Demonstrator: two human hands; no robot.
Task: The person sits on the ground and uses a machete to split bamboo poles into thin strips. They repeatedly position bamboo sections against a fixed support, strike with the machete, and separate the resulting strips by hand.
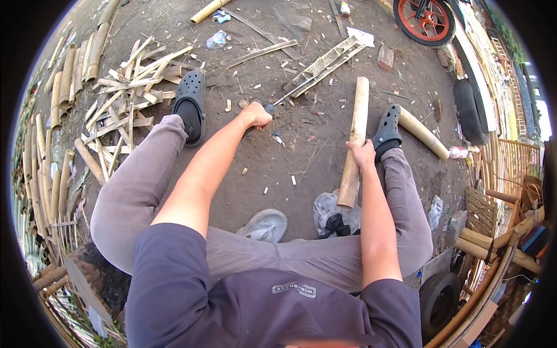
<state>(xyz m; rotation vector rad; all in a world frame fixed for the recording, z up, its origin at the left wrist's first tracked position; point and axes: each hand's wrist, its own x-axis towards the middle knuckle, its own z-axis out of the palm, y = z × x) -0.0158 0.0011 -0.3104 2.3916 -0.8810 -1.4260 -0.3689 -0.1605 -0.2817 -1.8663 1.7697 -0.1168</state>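
My left hand [257, 115] is wrapped around the dark handle of a long knife [293, 91]. Its thin metal blade, seen nearly edge-on, points up and to the right over the dirt, toward some split bamboo pieces [328, 65]. In my right hand [362, 154] is a thick pale bamboo pole [360, 104], gripped below its middle. The pole slants slightly, its cut lower end between my legs and its upper end beyond my right shoe [389, 124]. A gap of bare ground separates the knife from the pole.
A heap of split bamboo strips [130, 98] lies left of my left shoe [190, 104]. Another bamboo length [423, 133] rests beyond my right shoe. A plastic bag [328, 211] and a grey sandal [267, 225] are close in. Farther off are a brick [385, 58] and an orange-rimmed wheel [426, 23].
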